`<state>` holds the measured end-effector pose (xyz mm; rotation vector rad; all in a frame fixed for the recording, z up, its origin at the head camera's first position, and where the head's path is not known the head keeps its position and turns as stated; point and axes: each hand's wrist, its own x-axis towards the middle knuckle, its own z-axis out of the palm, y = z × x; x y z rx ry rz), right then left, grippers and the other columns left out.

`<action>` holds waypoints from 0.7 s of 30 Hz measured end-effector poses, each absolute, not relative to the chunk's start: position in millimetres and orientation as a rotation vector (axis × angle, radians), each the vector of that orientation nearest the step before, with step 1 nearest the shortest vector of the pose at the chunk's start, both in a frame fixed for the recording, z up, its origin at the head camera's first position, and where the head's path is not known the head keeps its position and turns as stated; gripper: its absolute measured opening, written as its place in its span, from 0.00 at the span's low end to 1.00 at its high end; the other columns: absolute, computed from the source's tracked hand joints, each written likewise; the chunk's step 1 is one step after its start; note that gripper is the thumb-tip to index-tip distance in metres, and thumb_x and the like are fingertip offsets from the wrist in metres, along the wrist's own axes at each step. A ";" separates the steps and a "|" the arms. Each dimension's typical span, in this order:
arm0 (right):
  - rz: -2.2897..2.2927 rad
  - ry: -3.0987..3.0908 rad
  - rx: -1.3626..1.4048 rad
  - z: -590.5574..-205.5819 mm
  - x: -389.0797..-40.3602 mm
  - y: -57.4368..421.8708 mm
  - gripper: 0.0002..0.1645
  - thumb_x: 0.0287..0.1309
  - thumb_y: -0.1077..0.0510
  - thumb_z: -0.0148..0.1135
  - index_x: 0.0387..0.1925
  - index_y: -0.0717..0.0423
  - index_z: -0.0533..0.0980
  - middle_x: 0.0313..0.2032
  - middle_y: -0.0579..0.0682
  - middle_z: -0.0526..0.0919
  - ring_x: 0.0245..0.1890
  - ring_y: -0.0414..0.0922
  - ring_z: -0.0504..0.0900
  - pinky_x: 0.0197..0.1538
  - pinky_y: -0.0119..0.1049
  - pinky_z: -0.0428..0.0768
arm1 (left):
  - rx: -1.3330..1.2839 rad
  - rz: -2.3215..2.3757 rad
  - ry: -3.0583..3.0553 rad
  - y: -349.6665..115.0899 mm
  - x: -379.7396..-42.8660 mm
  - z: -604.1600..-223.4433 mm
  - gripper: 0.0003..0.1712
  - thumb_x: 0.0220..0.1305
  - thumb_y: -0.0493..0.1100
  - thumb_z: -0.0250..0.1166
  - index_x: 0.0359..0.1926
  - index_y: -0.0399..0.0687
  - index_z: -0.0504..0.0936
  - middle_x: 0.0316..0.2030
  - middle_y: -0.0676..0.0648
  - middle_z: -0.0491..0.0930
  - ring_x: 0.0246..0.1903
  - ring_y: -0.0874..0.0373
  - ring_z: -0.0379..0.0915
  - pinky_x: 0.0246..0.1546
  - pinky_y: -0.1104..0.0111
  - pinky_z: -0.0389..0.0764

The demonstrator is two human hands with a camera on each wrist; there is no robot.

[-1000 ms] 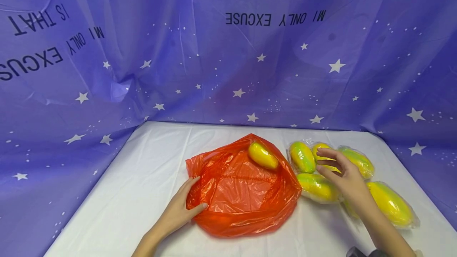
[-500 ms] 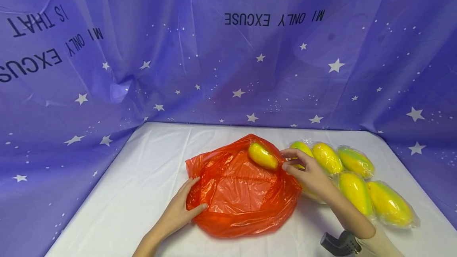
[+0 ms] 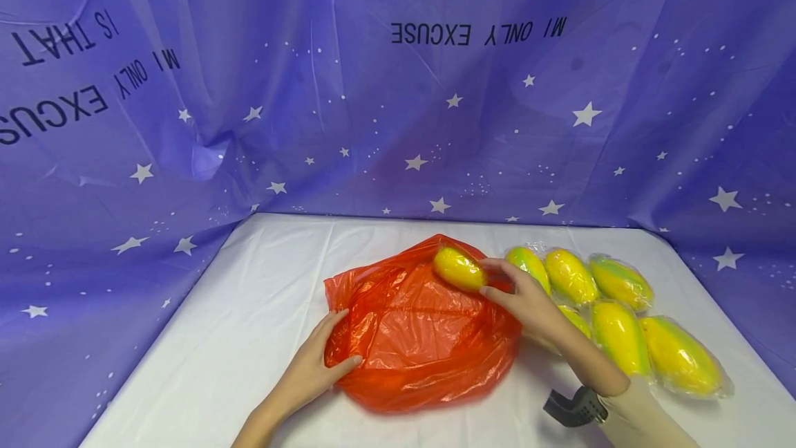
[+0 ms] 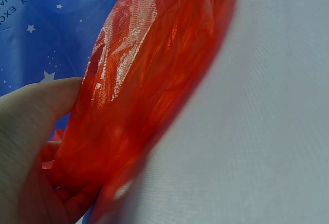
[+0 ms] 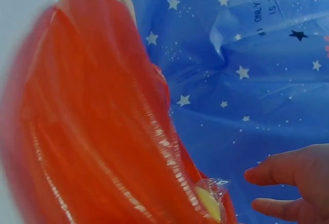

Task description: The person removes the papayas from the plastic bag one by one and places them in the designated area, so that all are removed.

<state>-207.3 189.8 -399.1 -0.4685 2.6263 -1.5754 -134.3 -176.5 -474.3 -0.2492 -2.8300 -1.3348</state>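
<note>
A red plastic bag (image 3: 423, 337) lies spread with its mouth facing up in the head view. My left hand (image 3: 314, 355) holds its left rim; in the left wrist view the thumb (image 4: 56, 95) lies on the near side and the fingertips show behind the red film. One wrapped yellow mango (image 3: 459, 268) rests inside the bag near its back right rim. My right hand (image 3: 521, 296) is at the mango's right end, thumb and fingers spread. In the right wrist view a gap shows between those fingers and the mango (image 5: 208, 203), which the bag (image 5: 92, 116) partly hides.
To the right lie several yellow-green mangoes (image 3: 620, 337) in clear wrap, some partly behind the right forearm. A dark device (image 3: 575, 406) is strapped at the right wrist. The white-covered table (image 3: 236, 310) ends at a purple star-printed curtain (image 3: 373, 123).
My right hand has moved left from the mango group to the bag's right rim and a little inward. The mango in the bag has shifted slightly. The left hand has stayed put.
</note>
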 end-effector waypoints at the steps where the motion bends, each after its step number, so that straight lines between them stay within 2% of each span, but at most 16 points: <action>1: -1.569 2.636 -0.467 -399.3 -208.4 189.8 0.29 0.61 0.60 0.64 0.63 0.58 0.70 0.59 0.59 0.74 0.59 0.58 0.71 0.61 0.57 0.69 | -0.251 -1.334 -2.828 -176.5 -134.3 -474.2 0.47 0.55 0.59 0.71 0.72 0.51 0.61 0.72 0.39 0.53 0.69 0.40 0.50 0.64 0.40 0.56; 5: -1.513 2.688 -0.452 -399.3 -213.6 188.4 0.29 0.61 0.59 0.64 0.63 0.56 0.69 0.60 0.59 0.73 0.61 0.58 0.69 0.62 0.60 0.66 | -0.264 -1.321 -2.823 -176.7 -134.1 -473.9 0.48 0.55 0.59 0.71 0.72 0.50 0.62 0.72 0.40 0.54 0.70 0.41 0.51 0.64 0.41 0.56; 9: -1.435 2.760 -0.487 -398.5 -221.5 184.2 0.29 0.60 0.60 0.64 0.63 0.56 0.70 0.59 0.59 0.75 0.59 0.58 0.71 0.60 0.58 0.69 | -0.272 -1.309 -2.822 -177.1 -134.0 -473.6 0.48 0.55 0.59 0.71 0.72 0.50 0.61 0.72 0.41 0.54 0.70 0.43 0.50 0.65 0.42 0.56; 21: -1.215 2.939 -0.690 -399.7 -241.3 173.4 0.30 0.56 0.63 0.67 0.60 0.66 0.71 0.55 0.65 0.76 0.55 0.62 0.73 0.56 0.59 0.72 | -0.268 -1.324 -2.821 -176.6 -134.0 -473.6 0.47 0.55 0.59 0.71 0.72 0.51 0.62 0.72 0.41 0.54 0.70 0.43 0.50 0.65 0.43 0.56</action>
